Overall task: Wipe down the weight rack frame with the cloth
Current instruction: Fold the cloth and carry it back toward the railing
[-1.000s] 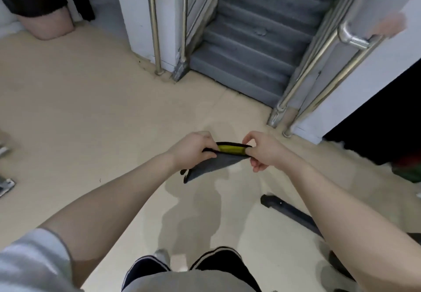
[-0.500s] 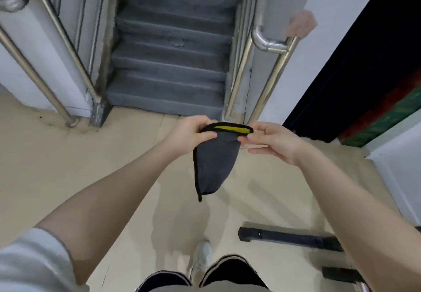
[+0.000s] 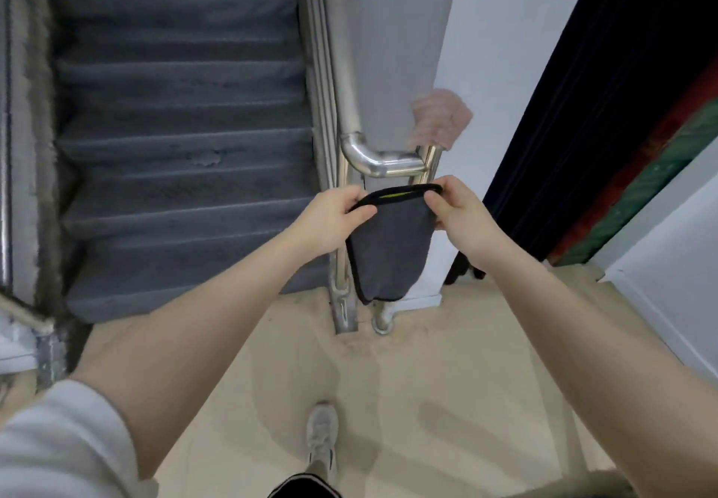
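Both hands are raised in front of the chest in the head view, each pinching one end of the top edge of a grey cloth (image 3: 390, 249); the left hand (image 3: 330, 219) curls its fingers and thumb round the black-trimmed hem, and the right hand (image 3: 456, 212) grips the opposite end between thumb and bent fingers; the cloth hangs down between them, its yellow inner side just showing at the top; behind it stands a steel handrail (image 3: 382, 161) beside grey stairs (image 3: 178, 148); one shoe (image 3: 321, 435) rests on the beige floor (image 3: 447, 381).
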Tool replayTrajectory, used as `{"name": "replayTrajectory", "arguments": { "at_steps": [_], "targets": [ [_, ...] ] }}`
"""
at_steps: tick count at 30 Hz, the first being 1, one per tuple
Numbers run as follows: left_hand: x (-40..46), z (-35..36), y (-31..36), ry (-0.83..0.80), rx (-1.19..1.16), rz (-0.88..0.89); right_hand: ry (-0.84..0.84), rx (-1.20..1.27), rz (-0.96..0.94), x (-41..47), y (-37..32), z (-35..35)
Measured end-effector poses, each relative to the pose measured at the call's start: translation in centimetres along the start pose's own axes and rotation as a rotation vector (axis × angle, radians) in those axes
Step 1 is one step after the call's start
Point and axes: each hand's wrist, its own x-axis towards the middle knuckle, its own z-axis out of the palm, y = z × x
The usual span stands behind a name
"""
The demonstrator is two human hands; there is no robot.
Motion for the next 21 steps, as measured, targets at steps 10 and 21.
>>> {"name": "replayTrajectory", "arguments": {
  "at_steps": [10,21],
  "targets": [
    [22.4,-3.8,-1.5,-0.019,0.421,0.161,0.280,-0.584,-0.117,19.1,-1.0,-1.2],
    [32.6,-3.7,-3.7,0.050,1.292,0.268,0.003,-0.673,0.002,30.7,-0.6,2.2]
  ]
}}
